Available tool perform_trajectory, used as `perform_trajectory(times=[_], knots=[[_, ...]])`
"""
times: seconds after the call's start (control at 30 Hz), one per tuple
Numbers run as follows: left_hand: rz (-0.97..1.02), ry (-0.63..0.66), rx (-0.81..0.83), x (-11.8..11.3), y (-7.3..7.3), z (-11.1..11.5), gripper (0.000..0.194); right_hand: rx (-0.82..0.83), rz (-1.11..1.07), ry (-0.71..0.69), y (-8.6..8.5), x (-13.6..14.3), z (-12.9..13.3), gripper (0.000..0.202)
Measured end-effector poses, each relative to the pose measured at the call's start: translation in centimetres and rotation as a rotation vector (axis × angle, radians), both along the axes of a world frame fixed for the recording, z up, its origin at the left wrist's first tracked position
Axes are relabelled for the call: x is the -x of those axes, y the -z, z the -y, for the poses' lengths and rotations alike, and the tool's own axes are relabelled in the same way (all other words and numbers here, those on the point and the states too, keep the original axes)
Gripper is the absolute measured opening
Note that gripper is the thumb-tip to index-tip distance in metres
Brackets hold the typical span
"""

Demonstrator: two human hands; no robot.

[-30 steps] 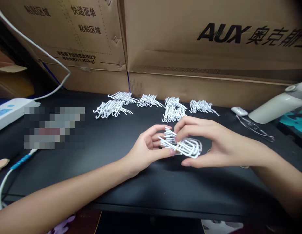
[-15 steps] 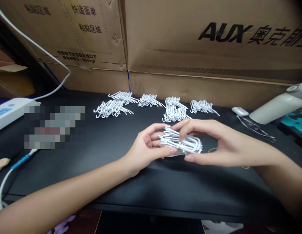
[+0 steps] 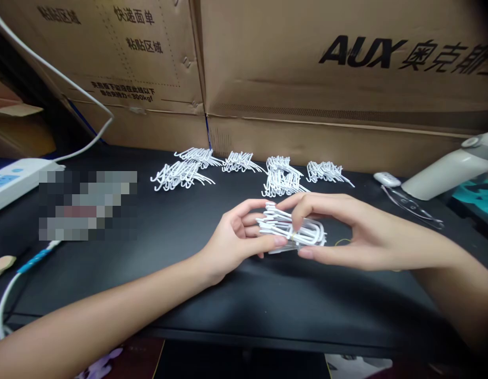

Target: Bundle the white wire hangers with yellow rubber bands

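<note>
Between both hands, above the black tabletop (image 3: 228,310), is a bundle of white wire hooks (image 3: 307,235) with a thin yellowish band around its middle. My left hand (image 3: 244,234) is closed on the straight-ended side, thumb in front and fingers behind. My right hand (image 3: 338,226) grips the rounded end, with index finger on top near the band and thumb below. Behind the hands lie several piles of white hooks, including a left pile (image 3: 181,175), a middle pile (image 3: 283,183) and a right pile (image 3: 326,171). A thin yellow loop (image 3: 342,242) shows partly behind my right hand.
Large cardboard boxes (image 3: 307,95) stand along the back. A white power strip (image 3: 23,181) and a blurred-out object (image 3: 90,205) with a cable are at left. On the right are a pale bottle (image 3: 441,173), a small white case (image 3: 386,179) and glasses (image 3: 412,206).
My right index finger has shifted slightly on the bundle near the band. Both hands otherwise keep their hold, and the piles lie as before.
</note>
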State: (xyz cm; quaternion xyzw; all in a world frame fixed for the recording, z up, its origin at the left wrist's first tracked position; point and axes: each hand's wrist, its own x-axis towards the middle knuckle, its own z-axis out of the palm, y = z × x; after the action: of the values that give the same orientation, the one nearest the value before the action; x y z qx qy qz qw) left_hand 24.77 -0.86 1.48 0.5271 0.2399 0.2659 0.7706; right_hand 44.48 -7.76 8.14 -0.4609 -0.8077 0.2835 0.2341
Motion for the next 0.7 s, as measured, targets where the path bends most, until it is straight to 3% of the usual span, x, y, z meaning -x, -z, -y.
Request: perform_trajectory(times=[0.7], knots=[[-0.005,0.008,-0.006,-0.01,-0.01,-0.01,0.054,0.026,0.04,-0.027,-0.36,0.13,0.06,0.017]])
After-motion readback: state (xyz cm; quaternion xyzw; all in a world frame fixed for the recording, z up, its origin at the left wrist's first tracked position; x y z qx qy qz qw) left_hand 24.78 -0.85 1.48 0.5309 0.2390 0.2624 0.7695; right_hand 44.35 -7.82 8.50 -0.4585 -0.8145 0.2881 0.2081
